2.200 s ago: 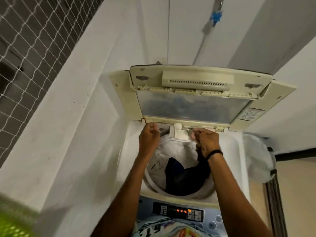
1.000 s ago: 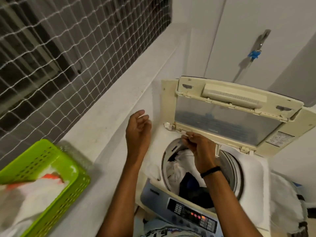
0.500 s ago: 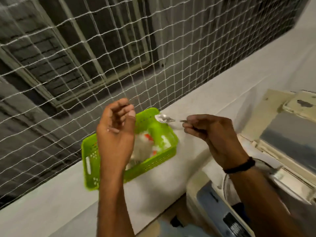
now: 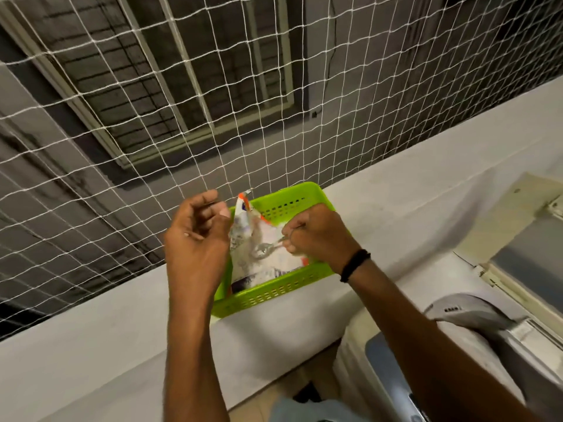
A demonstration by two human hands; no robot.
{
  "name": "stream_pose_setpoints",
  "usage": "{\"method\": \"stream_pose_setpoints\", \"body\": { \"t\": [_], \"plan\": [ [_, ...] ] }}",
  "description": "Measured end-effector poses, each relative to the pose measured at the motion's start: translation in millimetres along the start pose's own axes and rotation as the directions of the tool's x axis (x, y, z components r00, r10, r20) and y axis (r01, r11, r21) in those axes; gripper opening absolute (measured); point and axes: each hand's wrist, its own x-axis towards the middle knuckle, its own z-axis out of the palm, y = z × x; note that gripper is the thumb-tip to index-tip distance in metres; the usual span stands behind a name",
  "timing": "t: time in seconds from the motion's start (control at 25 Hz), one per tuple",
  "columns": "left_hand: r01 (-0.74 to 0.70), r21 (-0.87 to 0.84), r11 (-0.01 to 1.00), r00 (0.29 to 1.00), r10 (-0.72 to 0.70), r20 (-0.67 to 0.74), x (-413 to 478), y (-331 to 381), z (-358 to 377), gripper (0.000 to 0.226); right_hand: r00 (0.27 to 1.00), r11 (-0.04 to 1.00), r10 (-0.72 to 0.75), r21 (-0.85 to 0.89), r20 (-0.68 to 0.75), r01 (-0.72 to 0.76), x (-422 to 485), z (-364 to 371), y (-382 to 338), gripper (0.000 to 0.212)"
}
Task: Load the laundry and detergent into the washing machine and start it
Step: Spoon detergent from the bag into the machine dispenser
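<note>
A green plastic basket [image 4: 274, 292] sits on the white ledge. Inside it stands a white detergent packet [image 4: 246, 263] with orange and blue print. My right hand [image 4: 316, 236] pinches the handle of a metal spoon [image 4: 265, 248], whose bowl dips into the packet. My left hand [image 4: 198, 239] hovers at the packet's left edge with fingers loosely curled; whether it touches the packet is unclear. The washing machine [image 4: 475, 330] is at the lower right, its lid [image 4: 524, 239] raised; the drum is mostly hidden behind my right arm.
A white rope net [image 4: 182, 117] stretches over the opening above the ledge [image 4: 91, 330], close behind the basket. The wall ledge runs from lower left to upper right. A strip of floor shows between the ledge and the machine.
My view has swung from the machine's drum to the basket on the ledge. My right hand carried the spoon over and lowered it into the packet. My left hand came alongside.
</note>
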Motion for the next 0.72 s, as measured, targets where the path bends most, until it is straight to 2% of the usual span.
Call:
{"method": "stream_pose_setpoints", "body": {
  "t": [0.2, 0.28, 0.36, 0.44, 0.52, 0.6, 0.64, 0.72],
  "plan": [
    [-0.020, -0.006, 1.000, 0.998, 0.021, 0.058, -2, -1, 8, 0.020, 0.999, 0.971, -0.039, -0.236, 0.027, 0.045, -9, -4, -2, 0.029],
    [-0.028, -0.015, 1.000, 0.995, 0.029, 0.091, -5, -1, 15, 0.021, 0.997, 0.947, -0.068, -0.316, -0.021, 0.058, -18, -14, -1, 0.030],
    [-0.030, -0.025, 0.999, 0.992, 0.033, 0.124, -8, -1, 22, 0.024, 0.986, 0.946, -0.123, -0.312, -0.112, 0.083, -28, -28, 6, 0.022],
    [-0.024, -0.053, 0.998, 0.987, 0.032, 0.160, -12, 1, 33, 0.026, 0.975, 0.981, -0.129, -0.167, -0.179, 0.099, -41, -46, 18, 0.020],
    [-0.024, -0.086, 0.996, 0.981, 0.040, 0.189, -21, 6, 45, 0.024, 0.977, 0.982, -0.004, 0.185, -0.211, 0.044, -55, -61, 32, 0.019],
    [-0.008, -0.126, 0.992, 0.969, 0.039, 0.246, -36, 12, 67, 0.020, 0.958, 0.824, 0.180, 0.566, -0.225, -0.022, -73, -81, 53, 0.016],
    [0.017, -0.149, 0.989, 0.955, 0.028, 0.294, -46, 14, 80, 0.018, 0.936, 0.731, 0.262, 0.682, -0.235, -0.033, -82, -91, 67, 0.016],
    [0.053, -0.149, 0.987, 0.902, 0.017, 0.431, -70, 16, 110, 0.020, 0.845, 0.629, 0.434, 0.777, -0.314, -0.034, -100, -108, 108, 0.017]
  ]
}}
